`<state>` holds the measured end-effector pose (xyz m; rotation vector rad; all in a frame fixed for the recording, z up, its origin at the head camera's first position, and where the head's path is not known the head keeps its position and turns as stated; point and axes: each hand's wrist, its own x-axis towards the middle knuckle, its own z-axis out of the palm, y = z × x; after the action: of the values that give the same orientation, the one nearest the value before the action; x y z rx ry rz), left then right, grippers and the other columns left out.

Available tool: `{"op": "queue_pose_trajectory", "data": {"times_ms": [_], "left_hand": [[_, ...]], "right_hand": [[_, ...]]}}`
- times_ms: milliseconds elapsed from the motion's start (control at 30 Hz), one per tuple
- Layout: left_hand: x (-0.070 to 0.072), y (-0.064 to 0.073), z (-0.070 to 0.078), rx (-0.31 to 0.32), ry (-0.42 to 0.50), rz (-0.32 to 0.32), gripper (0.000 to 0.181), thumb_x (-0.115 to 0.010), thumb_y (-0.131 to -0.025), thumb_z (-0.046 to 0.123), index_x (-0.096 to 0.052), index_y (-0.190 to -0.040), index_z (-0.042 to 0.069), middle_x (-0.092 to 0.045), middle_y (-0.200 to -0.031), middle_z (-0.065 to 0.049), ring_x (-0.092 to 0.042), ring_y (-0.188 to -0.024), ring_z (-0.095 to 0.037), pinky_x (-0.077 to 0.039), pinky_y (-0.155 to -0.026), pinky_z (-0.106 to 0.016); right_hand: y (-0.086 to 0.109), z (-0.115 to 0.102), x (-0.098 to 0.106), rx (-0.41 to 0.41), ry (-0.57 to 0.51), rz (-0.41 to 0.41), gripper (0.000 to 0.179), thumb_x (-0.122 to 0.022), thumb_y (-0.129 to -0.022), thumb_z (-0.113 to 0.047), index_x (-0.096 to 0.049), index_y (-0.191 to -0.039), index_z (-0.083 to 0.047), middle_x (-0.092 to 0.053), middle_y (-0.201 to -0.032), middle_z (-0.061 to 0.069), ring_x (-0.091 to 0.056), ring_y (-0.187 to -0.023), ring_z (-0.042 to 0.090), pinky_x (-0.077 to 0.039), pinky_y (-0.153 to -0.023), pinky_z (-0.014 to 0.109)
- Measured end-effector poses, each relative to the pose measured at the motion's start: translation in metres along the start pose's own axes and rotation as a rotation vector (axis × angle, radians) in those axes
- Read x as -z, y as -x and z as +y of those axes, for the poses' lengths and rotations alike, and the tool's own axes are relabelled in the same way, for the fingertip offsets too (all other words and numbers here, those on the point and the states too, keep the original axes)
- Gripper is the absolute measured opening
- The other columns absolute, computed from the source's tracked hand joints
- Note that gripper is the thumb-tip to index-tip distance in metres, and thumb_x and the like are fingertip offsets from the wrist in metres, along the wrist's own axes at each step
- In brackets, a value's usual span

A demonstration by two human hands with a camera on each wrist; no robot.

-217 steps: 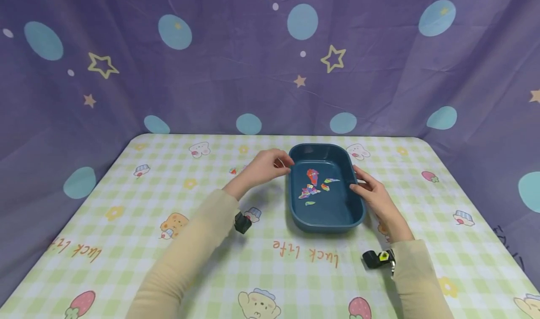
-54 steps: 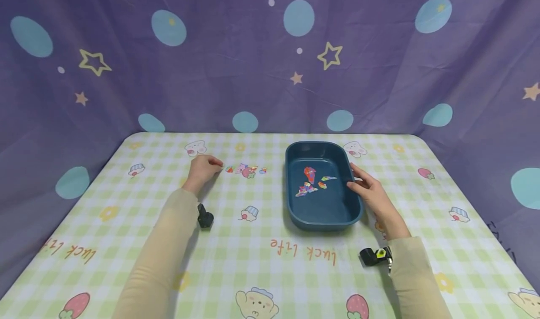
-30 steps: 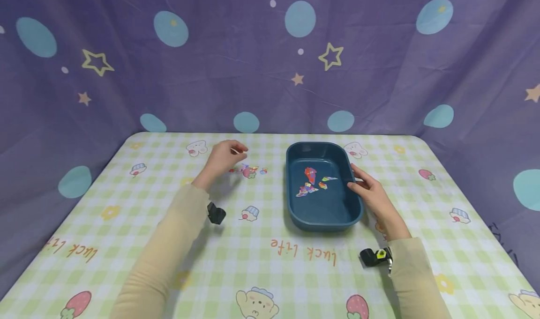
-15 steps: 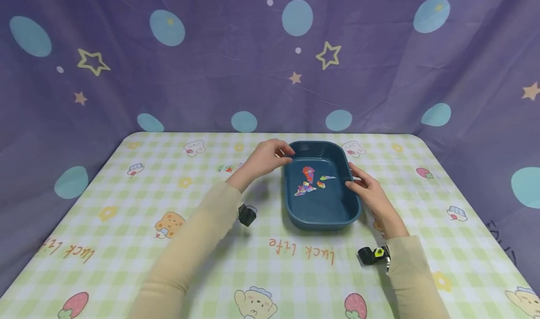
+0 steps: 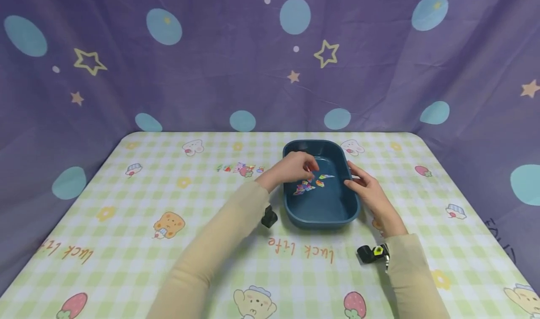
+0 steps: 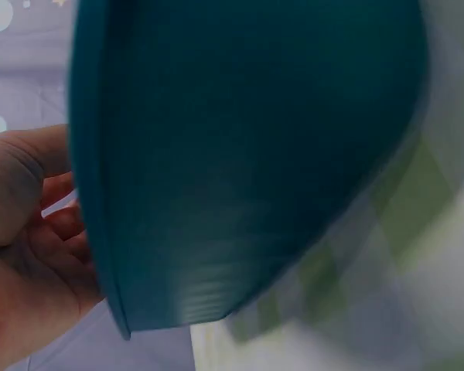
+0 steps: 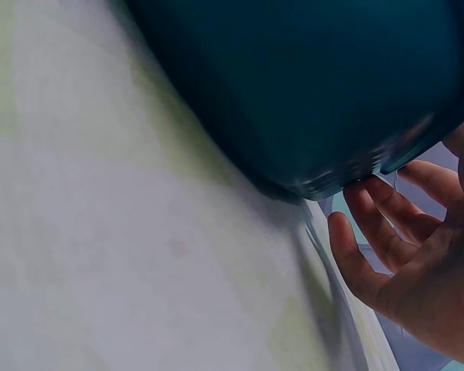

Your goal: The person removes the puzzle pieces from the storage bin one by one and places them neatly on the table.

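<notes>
In the head view, a dark teal plastic box [image 5: 322, 211] stands on the table with several small, flat, irregular colourful pieces [image 5: 303, 188] on its floor. My left hand [image 5: 291, 169] reaches over the box's left rim, its fingers loosely bent above the pieces. Beneath it, the red piece seen earlier is mostly covered. With thumb at the rim and fingers along the outer wall, my right hand [image 5: 371, 190] holds the box's right side. In the left wrist view, the box wall [image 6: 240, 154] hides the left fingertips. The right wrist view shows right fingers [image 7: 379, 224] against the outer wall.
Left of the box, several similar colourful pieces [image 5: 228, 168] lie in a row, partly over a printed strawberry. A green-and-white checked cloth [image 5: 139, 197] with cartoon prints covers the table. Behind hangs a purple curtain [image 5: 236, 75].
A small green piece has left the box and now lies at the left end of the row. My left hand has moved rightward from there into the box; the right hand stays put.
</notes>
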<state>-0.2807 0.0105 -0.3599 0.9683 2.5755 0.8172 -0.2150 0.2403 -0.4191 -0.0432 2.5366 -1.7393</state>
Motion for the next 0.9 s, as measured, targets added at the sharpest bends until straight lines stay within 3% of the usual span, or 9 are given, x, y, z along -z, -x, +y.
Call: {"op": "queue_pose_trajectory", "data": {"times_ms": [133,400,500,733,900], "left_hand": [[-0.008,-0.008,0.002,0.015,-0.037,-0.048,0.021,-0.068,-0.080,0.013,-0.068,-0.101,0.009,-0.066,-0.091,0.001,-0.060,-0.083,-0.009,-0.047,-0.070,-0.020],[-0.019,-0.017,0.003,-0.011,-0.142,-0.144,0.018,-0.072,-0.077,0.012,-0.067,-0.094,0.009,-0.065,-0.085,0.001,-0.057,-0.076,-0.009,-0.045,-0.070,-0.020],[-0.019,-0.018,0.002,-0.016,-0.177,-0.153,0.019,-0.073,-0.076,0.012,-0.067,-0.094,0.010,-0.065,-0.086,0.000,-0.056,-0.078,-0.009,-0.044,-0.071,-0.020],[-0.018,-0.014,-0.001,0.020,-0.159,-0.169,0.021,-0.072,-0.076,0.012,-0.066,-0.096,0.010,-0.061,-0.084,0.000,-0.053,-0.068,-0.011,-0.044,-0.066,-0.023],[-0.019,-0.016,0.000,0.037,-0.309,-0.133,0.023,-0.075,-0.074,0.017,-0.064,-0.091,0.008,-0.057,-0.079,0.002,-0.051,-0.072,-0.013,-0.042,-0.070,-0.025]], "right_hand": [[0.000,0.000,0.000,0.002,-0.004,-0.011,0.059,-0.056,-0.090,-0.027,-0.029,-0.143,-0.026,-0.041,-0.137,0.012,-0.050,-0.108,0.011,-0.039,-0.089,0.022],[0.000,0.000,0.001,0.004,-0.007,-0.005,0.059,-0.056,-0.090,-0.027,-0.029,-0.143,-0.024,-0.040,-0.138,0.012,-0.046,-0.117,0.025,-0.040,-0.093,0.032],[0.000,-0.001,0.001,0.009,-0.008,-0.005,0.059,-0.055,-0.090,-0.024,-0.029,-0.143,-0.025,-0.039,-0.138,0.013,-0.046,-0.117,0.026,-0.041,-0.091,0.028],[-0.002,0.001,0.001,0.011,0.010,0.007,0.059,-0.056,-0.090,-0.025,-0.030,-0.142,-0.024,-0.041,-0.137,0.013,-0.050,-0.111,0.020,-0.041,-0.089,0.026],[-0.002,0.001,0.001,0.011,0.009,0.008,0.058,-0.056,-0.090,-0.025,-0.030,-0.142,-0.024,-0.040,-0.137,0.013,-0.050,-0.110,0.020,-0.040,-0.091,0.028]]}}
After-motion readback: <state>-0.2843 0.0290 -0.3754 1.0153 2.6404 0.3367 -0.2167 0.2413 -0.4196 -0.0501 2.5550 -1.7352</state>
